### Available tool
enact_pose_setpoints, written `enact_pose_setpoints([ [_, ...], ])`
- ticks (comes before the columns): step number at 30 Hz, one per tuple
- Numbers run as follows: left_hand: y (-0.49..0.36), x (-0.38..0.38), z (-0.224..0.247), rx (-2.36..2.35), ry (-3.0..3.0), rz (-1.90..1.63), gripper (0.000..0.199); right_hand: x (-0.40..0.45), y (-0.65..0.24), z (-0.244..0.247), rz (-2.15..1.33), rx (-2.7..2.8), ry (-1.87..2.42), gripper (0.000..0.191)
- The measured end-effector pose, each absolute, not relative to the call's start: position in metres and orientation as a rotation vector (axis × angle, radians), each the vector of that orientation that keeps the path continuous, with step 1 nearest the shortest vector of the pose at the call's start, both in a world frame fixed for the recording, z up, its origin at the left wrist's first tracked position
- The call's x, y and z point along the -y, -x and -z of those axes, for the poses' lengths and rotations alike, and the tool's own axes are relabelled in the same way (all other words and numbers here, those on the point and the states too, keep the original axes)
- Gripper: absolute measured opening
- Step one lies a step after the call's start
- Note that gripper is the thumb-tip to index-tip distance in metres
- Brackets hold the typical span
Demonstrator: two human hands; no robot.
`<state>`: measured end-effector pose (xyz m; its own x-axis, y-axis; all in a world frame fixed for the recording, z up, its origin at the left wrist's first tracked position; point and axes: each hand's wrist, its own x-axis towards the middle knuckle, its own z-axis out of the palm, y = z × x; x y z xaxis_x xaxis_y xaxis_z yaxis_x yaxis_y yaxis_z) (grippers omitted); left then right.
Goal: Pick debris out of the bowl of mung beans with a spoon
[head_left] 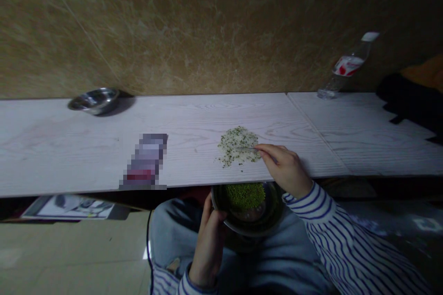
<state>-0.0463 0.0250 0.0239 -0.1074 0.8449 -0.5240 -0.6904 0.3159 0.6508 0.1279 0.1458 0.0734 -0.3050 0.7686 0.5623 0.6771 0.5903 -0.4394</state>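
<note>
A loose pile of white grains mixed with green beans [235, 143] lies on the pale wood-patterned table. My right hand [285, 166] pinches a thin metal utensil [246, 149], whose far end rests over the pile. Below the table's front edge, above my lap, a metal bowl [256, 230] holds many green beans [245, 196]. My left hand [210, 237] grips the bowl's left rim, with the thumb on the near side. The table edge overlaps the far part of the bowl.
Another metal bowl [95, 101] stands at the back left of the table [187, 115]. A pixelated flat object [145, 161] lies near the front edge. A clear bottle [348, 65] stands at the back right, beside dark cloth [415, 97]. Behind rises a marbled wall.
</note>
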Motion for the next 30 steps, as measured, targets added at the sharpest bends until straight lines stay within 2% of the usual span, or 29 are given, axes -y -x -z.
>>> enact_pose_setpoints([
  [11, 0.051, -0.022, -0.029, -1.074, -0.193, -1.310, 0.057, -0.184, -0.095, -0.083, -0.173, 2.212, 1.032, 0.020],
  [18, 0.055, -0.020, -0.026, -1.062, -0.183, -1.328, 0.058, -0.208, -0.069, -0.102, -0.226, 2.452, 0.996, 0.025],
  [30, 0.060, -0.017, -0.025, -1.035, -0.152, -1.364, 0.059, -0.213, -0.049, -0.097, -0.371, 2.723, 0.663, 0.029],
])
